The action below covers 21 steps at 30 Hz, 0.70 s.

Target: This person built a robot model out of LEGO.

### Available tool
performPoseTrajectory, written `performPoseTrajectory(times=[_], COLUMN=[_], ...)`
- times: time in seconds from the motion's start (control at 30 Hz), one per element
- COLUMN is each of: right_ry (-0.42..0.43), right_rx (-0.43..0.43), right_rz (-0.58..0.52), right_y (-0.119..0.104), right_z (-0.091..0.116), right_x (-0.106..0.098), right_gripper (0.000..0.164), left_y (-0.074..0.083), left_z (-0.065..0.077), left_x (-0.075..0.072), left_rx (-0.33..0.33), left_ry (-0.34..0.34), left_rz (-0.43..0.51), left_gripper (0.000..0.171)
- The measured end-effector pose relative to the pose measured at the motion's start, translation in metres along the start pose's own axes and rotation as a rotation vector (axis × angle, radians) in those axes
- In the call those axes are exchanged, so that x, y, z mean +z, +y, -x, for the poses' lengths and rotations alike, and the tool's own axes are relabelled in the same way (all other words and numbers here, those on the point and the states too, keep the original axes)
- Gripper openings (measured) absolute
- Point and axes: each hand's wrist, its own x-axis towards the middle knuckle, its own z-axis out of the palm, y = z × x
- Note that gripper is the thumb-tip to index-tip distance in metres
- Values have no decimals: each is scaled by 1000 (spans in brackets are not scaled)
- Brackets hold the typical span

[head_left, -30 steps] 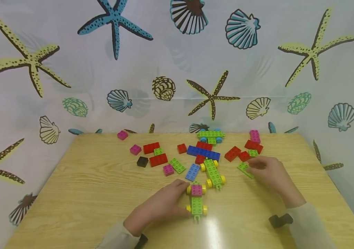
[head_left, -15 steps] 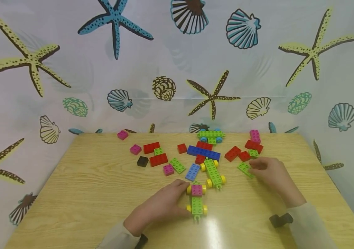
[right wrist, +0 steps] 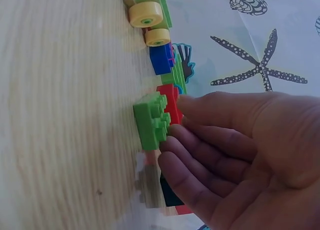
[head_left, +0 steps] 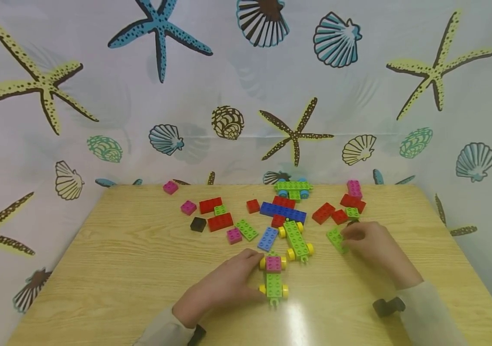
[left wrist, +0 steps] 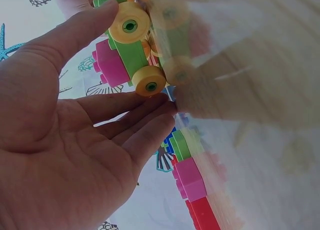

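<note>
On the table's near middle, my left hand (head_left: 226, 283) holds a green toy car base (head_left: 274, 284) by its left side. Its thumb lies at the rear yellow wheel (left wrist: 129, 23) and its fingers at the front one. A pink brick (head_left: 273, 264) is fixed on this car's front end. Farther right, my right hand (head_left: 373, 247) touches a flat green brick (head_left: 336, 240) with its fingertips; the thumb looks apart from the brick in the right wrist view. That brick (right wrist: 146, 125) stays on the table. Part of its right edge is hidden by the fingers.
A second green car base with yellow wheels (head_left: 296, 240) stands ahead of the left hand. Red bricks (head_left: 324, 213), a long blue brick (head_left: 282, 213) and a green car base with blue wheels (head_left: 293, 187) lie farther back. A black brick (right wrist: 171, 192) sits close to my right fingers.
The right hand has shifted slightly left, and the flat green brick has slid left and toward me. A dark piece now shows behind the right hand. My left hand and its car base stay put.
</note>
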Motion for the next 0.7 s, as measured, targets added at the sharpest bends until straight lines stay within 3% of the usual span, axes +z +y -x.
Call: performPoseTrajectory(times=[0.23, 0.4, 0.7], right_ry=[-61, -39, -62], right_rx=[-6, -9, -35], right_rz=[7, 0, -97], right_y=[-6, -2, 9], right_z=[0, -3, -9], right_x=[2, 5, 11], right_gripper=[33, 37, 52], left_y=[0, -1, 1], left_z=[0, 0, -1], left_x=[0, 0, -1], left_rx=[-17, -9, -13], left_ry=[-2, 1, 0], left_rz=[20, 11, 2], left_gripper=[93, 93, 94])
